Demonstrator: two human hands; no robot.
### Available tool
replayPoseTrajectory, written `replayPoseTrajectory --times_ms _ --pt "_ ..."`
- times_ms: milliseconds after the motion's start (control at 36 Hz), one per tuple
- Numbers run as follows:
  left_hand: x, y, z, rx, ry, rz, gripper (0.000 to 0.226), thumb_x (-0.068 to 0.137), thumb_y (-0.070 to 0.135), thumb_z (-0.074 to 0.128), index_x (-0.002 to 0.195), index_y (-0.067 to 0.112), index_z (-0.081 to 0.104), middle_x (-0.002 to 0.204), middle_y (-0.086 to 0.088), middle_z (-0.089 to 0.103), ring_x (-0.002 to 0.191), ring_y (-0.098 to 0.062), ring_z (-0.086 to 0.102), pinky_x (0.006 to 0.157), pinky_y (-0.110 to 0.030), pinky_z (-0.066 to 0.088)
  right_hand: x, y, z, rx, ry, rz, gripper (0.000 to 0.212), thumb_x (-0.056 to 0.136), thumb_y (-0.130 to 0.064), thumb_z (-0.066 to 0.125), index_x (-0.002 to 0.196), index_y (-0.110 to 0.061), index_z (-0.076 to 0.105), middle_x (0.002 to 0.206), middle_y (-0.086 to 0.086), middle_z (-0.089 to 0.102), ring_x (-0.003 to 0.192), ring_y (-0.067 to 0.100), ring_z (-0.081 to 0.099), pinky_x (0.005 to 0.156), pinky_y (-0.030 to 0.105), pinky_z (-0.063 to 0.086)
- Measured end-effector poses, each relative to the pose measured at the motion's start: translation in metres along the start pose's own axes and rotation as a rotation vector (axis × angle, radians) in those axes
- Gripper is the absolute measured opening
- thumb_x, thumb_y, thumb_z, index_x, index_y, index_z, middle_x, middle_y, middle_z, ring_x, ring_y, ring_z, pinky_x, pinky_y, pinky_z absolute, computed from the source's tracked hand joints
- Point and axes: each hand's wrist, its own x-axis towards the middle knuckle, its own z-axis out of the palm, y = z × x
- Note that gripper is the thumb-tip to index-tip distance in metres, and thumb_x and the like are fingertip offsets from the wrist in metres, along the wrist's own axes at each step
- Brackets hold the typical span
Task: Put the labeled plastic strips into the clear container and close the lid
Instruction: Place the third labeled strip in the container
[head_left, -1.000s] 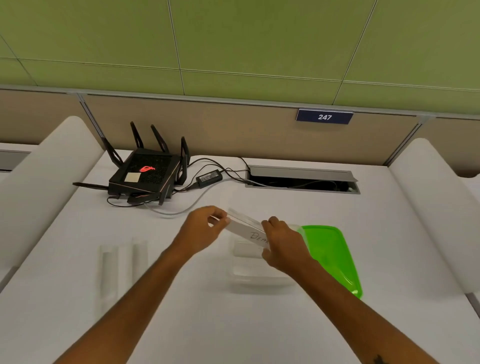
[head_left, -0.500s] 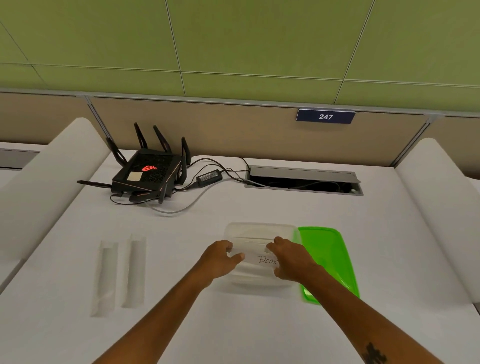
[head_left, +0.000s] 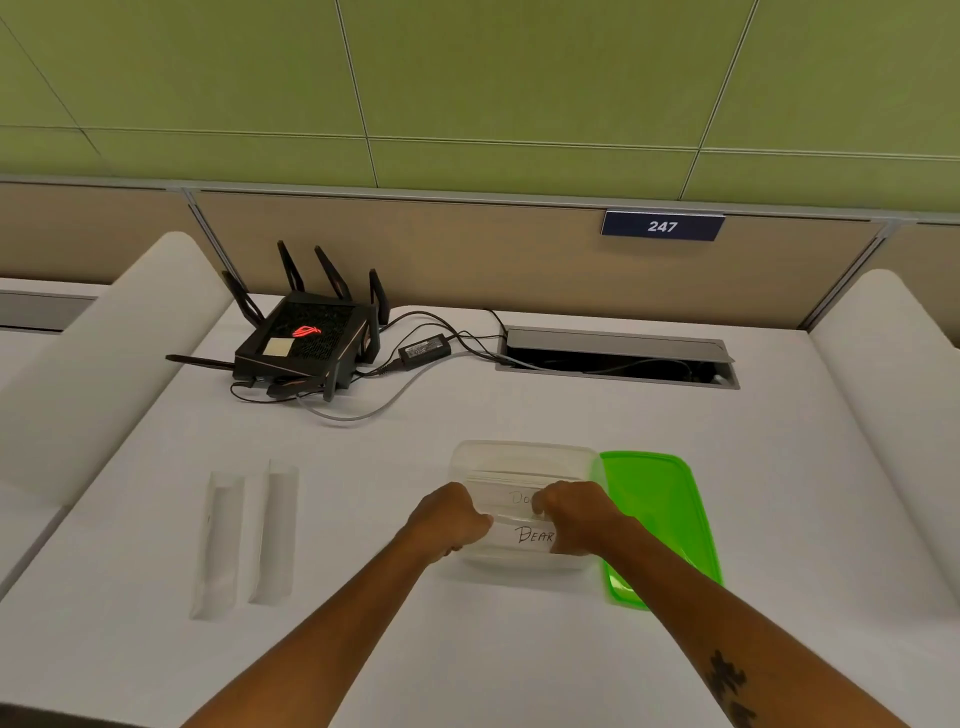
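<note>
A clear plastic container (head_left: 524, 453) stands open on the white desk. Inside it lie two labeled strips: one reading "DEAR" (head_left: 522, 536) near the front and another (head_left: 514, 498) behind it, partly hidden. My left hand (head_left: 448, 517) and my right hand (head_left: 574, 512) both grip the ends of the "DEAR" strip, low inside the container. The green lid (head_left: 657, 512) lies flat on the desk, touching the container's right side. Two more clear strips (head_left: 223, 540) (head_left: 278, 530) lie side by side on the desk to the left.
A black router (head_left: 306, 340) with antennas and its cables sits at the back left. An open cable hatch (head_left: 618, 358) is set into the desk at the back. White padded dividers rise at both sides of the desk.
Both hands have brought the "DEAR" strip down from above the container into it and toward the front. The two strips on the left have not moved.
</note>
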Motion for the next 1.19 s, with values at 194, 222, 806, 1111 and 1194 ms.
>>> replayPoseTrajectory --times_ms 194,222,806,1111,1194 --pt "0.000 0.013 0.003 0.009 -0.054 -0.081 0.014 0.072 0.008 0.048 0.079 0.007 0.060 0.065 -0.008 0.057 0.057 -0.024 0.050 0.053 -0.026 0.037 0.004 -0.004 0.001 -0.089 -0.047 -0.022 0.035 0.080 -0.037 0.071 0.110 -0.018 0.067 0.107 0.009 0.069 0.093 0.034 0.069 0.078 0.036 0.053" --pt "0.000 0.014 0.004 0.013 -0.062 -0.085 0.013 0.072 0.006 0.047 0.077 0.009 0.058 0.064 -0.009 0.057 0.057 -0.024 0.051 0.055 -0.027 0.038 0.004 -0.004 0.001 -0.107 -0.052 -0.029 0.033 0.080 -0.035 0.071 0.108 -0.018 0.067 0.106 0.009 0.070 0.092 0.034 0.069 0.077 0.036 0.053" --pt "0.007 0.009 0.011 -0.034 -0.107 -0.058 0.034 0.071 0.011 0.048 0.100 0.007 0.066 0.066 -0.008 0.060 0.056 -0.022 0.053 0.056 -0.027 0.039 -0.003 -0.010 -0.002 -0.301 -0.103 -0.125 0.026 0.084 -0.027 0.062 0.103 -0.010 0.067 0.104 0.014 0.069 0.089 0.038 0.068 0.073 0.037 0.050" --pt "0.008 -0.001 0.010 -0.024 -0.092 -0.011 0.030 0.081 0.017 0.055 0.108 0.009 0.065 0.076 -0.008 0.063 0.059 -0.021 0.056 0.057 -0.028 0.041 -0.007 -0.012 0.001 -0.247 -0.103 -0.038 0.032 0.083 -0.034 0.064 0.108 -0.016 0.069 0.107 0.010 0.069 0.094 0.035 0.068 0.076 0.036 0.050" --pt "0.009 -0.003 0.010 -0.005 -0.090 0.009 0.032 0.082 0.018 0.056 0.112 0.009 0.065 0.081 -0.009 0.067 0.060 -0.022 0.056 0.058 -0.029 0.042 -0.008 -0.013 0.001 -0.218 -0.113 0.000 0.035 0.081 -0.035 0.065 0.112 -0.017 0.068 0.110 0.010 0.068 0.097 0.034 0.067 0.077 0.036 0.050"
